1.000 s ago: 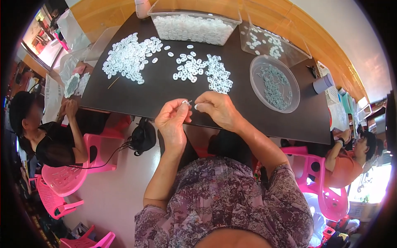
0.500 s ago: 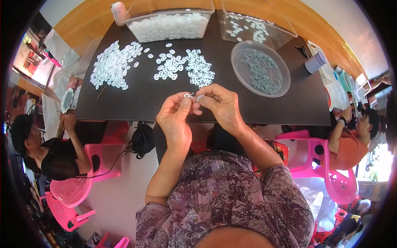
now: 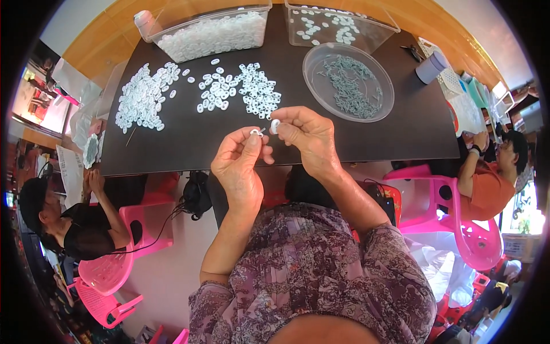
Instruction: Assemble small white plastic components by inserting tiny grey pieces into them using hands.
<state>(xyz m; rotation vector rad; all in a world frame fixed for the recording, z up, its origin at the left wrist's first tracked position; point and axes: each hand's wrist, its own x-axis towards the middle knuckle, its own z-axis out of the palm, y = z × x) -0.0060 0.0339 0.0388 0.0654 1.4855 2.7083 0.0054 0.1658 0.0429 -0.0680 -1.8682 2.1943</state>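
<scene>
Over the near edge of the dark table point(image 3: 200, 143), the left hand point(image 3: 239, 165) pinches a small looped white piece point(image 3: 255, 132) between thumb and fingers, a thin grey pin point(image 3: 263, 130) jutting from it toward the other hand. Just beside it, the right hand point(image 3: 314, 140) grips a flat white piece point(image 3: 275, 126) by thumb and forefinger. Over the last second that flat piece has turned to show more of its pale, rounded face; the pin points toward it, and the two white pieces look near each other but apart, so they seem not yet joined. Whether the pin tip touches the flat piece is too small to tell.

Beyond the fingertips lies a pile of squarish white pieces point(image 3: 259, 89) with dark openings, then a looser pile of oval pieces point(image 3: 217, 93), smooth and plastic-looking. Farther left spreads a large white heap point(image 3: 146, 97), a thin brownish stick point(image 3: 131, 136) at its lower edge. To the right, a round see-through tub point(image 3: 314, 71) holds a tangle of slim, dull grey-green pins point(image 3: 349, 86). Along the far side stand two clear, straight-walled boxes: the left box point(image 3: 266, 23) deep with white bits, the right box point(image 3: 369, 34) sparsely scattered with them. A smooth purple-grey cup point(image 3: 431, 67) stands near the right end.
</scene>
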